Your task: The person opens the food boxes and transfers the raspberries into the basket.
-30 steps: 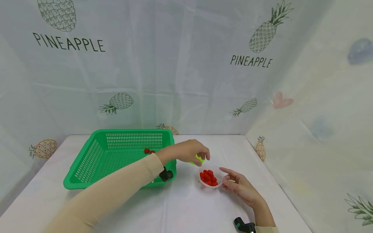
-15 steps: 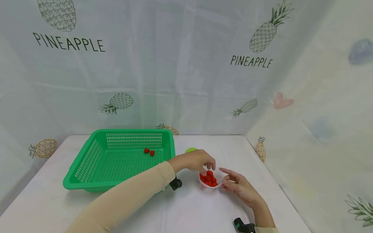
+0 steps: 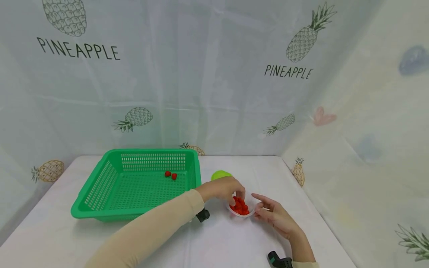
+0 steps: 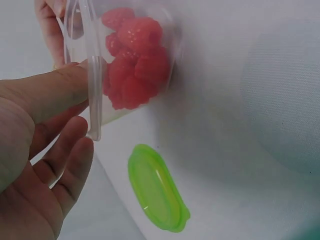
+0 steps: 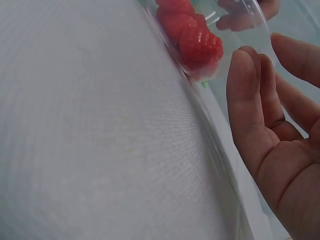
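A small clear plastic container (image 3: 251,206) stands on the white table, holding several red raspberries (image 3: 240,208). My left hand (image 3: 224,187) reaches over its rim from the left, with the thumb and front fingers down among the berries. In the left wrist view the thumb (image 4: 65,85) passes inside the rim beside the raspberries (image 4: 137,62); whether it pinches one is hidden. At the container's right side rests my right hand (image 3: 276,217), its fingers loosely bent and its fingertips at the wall. A lime-green lid (image 4: 157,190) lies on the table behind the left hand.
A large green slotted basket (image 3: 114,214) stands on the left, with two raspberries (image 3: 171,175) lying inside toward its back right. A pineapple-print curtain (image 3: 214,82) hangs behind the table and along the right side.
My left hand has moved from the basket side, over the lid, and down into the container, its fingers drawing closer to the berries. The right hand stays at the container's side.
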### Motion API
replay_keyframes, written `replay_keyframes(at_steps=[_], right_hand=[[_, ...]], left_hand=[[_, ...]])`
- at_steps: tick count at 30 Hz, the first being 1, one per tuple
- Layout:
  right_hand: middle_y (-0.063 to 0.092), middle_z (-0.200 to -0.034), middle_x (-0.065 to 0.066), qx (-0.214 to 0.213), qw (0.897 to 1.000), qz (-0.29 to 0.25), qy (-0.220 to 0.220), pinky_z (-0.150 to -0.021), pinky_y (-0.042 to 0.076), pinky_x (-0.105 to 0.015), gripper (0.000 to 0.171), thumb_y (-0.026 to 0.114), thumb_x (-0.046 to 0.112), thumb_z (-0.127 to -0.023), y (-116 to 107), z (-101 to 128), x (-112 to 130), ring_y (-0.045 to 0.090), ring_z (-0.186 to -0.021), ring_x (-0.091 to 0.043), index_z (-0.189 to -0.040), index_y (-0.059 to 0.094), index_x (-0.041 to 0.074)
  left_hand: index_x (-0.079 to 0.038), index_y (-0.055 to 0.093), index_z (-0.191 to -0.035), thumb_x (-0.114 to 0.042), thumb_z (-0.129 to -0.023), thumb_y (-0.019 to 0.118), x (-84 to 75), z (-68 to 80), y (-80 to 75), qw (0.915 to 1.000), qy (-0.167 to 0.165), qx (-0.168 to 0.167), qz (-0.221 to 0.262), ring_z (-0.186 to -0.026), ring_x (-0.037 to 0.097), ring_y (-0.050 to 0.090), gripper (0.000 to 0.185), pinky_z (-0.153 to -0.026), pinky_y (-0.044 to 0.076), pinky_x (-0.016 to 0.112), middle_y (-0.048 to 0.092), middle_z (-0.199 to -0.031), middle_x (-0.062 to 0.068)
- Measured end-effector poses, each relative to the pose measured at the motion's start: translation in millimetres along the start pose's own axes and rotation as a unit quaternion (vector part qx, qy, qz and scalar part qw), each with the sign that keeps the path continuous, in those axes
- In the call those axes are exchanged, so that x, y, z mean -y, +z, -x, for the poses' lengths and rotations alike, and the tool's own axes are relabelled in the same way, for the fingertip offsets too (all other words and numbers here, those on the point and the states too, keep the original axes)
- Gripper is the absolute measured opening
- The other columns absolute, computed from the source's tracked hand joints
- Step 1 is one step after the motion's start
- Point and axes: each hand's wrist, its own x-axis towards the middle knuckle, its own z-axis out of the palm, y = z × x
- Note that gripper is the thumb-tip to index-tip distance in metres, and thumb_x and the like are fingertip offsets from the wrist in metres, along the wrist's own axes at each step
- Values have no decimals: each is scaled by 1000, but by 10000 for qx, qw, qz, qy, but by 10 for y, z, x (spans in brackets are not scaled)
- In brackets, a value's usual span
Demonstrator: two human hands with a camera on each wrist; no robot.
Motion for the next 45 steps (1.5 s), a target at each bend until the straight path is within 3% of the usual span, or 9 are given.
replay_keyframes(at_steps=[8, 15, 28, 36, 45], right_hand=[[59, -111, -8, 73, 9999, -91, -16, -97, 59, -32, 68, 64, 13, -107, 2, -14, -41, 70, -104, -23, -163, 30, -5], [58, -112, -10, 57, 9999, -35, -93, -97, 60, -32, 66, 63, 12, -107, -8, -18, -38, 71, -103, -24, -163, 32, -3], [59, -112, -11, -47, 9999, 160, -21, -96, 59, -31, 67, 65, 15, -106, 3, -25, 3, 70, -103, -24, -163, 34, -1], [58, -112, -10, -18, 10000, 51, -23, -96, 59, -31, 66, 64, 14, -107, -3, -26, -22, 70, -103, -23, -163, 34, -1], [58, -113, -10, 25, 10000, 18, -49, -97, 59, -32, 66, 64, 13, -107, 2, -17, -8, 71, -104, -23, -163, 33, -2]], left_hand=[[-22, 80, -105, -6, -90, 84, 61, -86, 137, 9996, -72, -89, -249, -90, 3, 59, 23, -79, 49, 16, 72, -96, -12], [-22, 81, -105, -4, -89, 84, 39, -129, 161, 9988, -284, -95, -379, -89, 4, 58, 24, -77, 50, 16, 68, -92, -11], [-23, 83, -103, -2, -89, 83, -26, -129, 126, 9963, -209, -56, -837, -89, 3, 56, 25, -77, 47, 14, 69, -91, -11], [-29, 85, -105, -7, -91, 83, -30, -155, 155, 9899, -107, -56, -1414, -90, 4, 54, 26, -76, 43, 14, 72, -91, -14], [-31, 86, -105, -11, -94, 80, -8, -165, 195, 9898, -127, -158, -1408, -86, 1, 53, 24, -76, 42, 15, 72, -87, -18]])
